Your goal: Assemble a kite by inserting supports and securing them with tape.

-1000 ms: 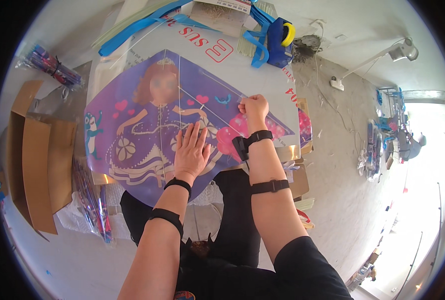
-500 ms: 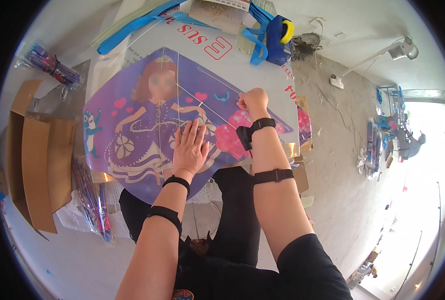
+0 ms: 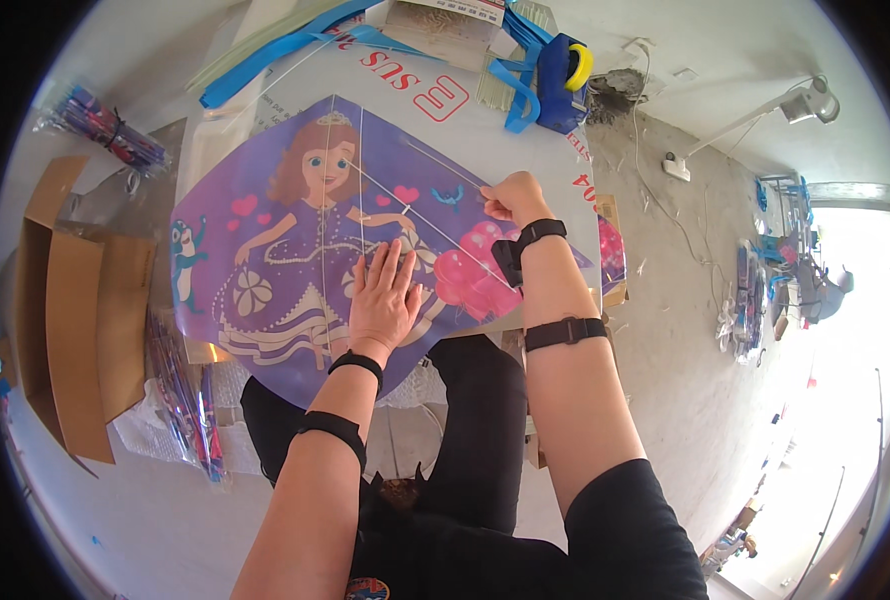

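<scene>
A purple kite (image 3: 275,250) printed with a cartoon princess lies flat on a white table (image 3: 525,130). Thin white sticks (image 3: 405,205) cross over its face. My left hand (image 3: 385,295) presses flat on the kite near its middle, fingers spread. My right hand (image 3: 513,198) is closed on the end of one thin stick at the kite's right side. Both forearms wear black straps.
An open cardboard box (image 3: 75,320) stands at the left. Bundles of rolled kites (image 3: 180,400) lie beside it, another bundle (image 3: 105,125) at the far left. Blue straps (image 3: 275,45) and a blue and yellow object (image 3: 563,70) lie at the table's far edge.
My left hand has slid slightly down and right on the kite. My right hand stays on the stick end, barely moved.
</scene>
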{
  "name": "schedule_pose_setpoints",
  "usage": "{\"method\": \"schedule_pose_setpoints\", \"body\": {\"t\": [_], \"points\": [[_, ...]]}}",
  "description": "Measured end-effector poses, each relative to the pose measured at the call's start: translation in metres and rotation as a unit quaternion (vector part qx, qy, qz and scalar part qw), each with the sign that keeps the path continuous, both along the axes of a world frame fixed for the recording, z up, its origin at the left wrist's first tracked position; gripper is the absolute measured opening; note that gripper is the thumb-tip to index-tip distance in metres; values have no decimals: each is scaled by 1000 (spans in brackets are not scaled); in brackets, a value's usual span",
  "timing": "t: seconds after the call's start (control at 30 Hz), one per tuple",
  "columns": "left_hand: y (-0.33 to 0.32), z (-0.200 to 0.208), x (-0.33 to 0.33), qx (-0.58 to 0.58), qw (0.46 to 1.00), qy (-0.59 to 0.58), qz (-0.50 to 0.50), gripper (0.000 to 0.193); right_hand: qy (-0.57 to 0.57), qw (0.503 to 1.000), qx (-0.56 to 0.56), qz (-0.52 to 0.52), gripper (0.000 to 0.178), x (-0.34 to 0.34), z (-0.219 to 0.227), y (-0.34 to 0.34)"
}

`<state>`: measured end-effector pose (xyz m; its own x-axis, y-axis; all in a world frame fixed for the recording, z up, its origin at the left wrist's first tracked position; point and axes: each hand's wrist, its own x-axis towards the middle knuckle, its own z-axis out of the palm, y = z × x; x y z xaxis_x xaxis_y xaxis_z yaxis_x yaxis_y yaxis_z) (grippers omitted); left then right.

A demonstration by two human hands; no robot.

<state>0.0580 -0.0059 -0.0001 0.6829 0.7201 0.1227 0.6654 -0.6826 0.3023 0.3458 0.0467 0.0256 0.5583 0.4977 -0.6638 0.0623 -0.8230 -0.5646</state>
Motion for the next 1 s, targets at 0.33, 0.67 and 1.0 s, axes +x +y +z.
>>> {"method": "schedule_pose_setpoints", "body": {"t": [0.33, 0.67, 1.0], "points": [[0, 0, 0, -9, 1000, -9, -2, 50, -349, 892, 172, 229, 19, -5, 8, -33], [-1, 2, 1, -13, 1000, -3, 1, 49, -318, 886, 235, 242, 21, -20, -6, -47], [0, 2, 1, -9, 1000, 8, 3, 50, -276, 910, 267, 154, 9, -18, -19, -45]]}}
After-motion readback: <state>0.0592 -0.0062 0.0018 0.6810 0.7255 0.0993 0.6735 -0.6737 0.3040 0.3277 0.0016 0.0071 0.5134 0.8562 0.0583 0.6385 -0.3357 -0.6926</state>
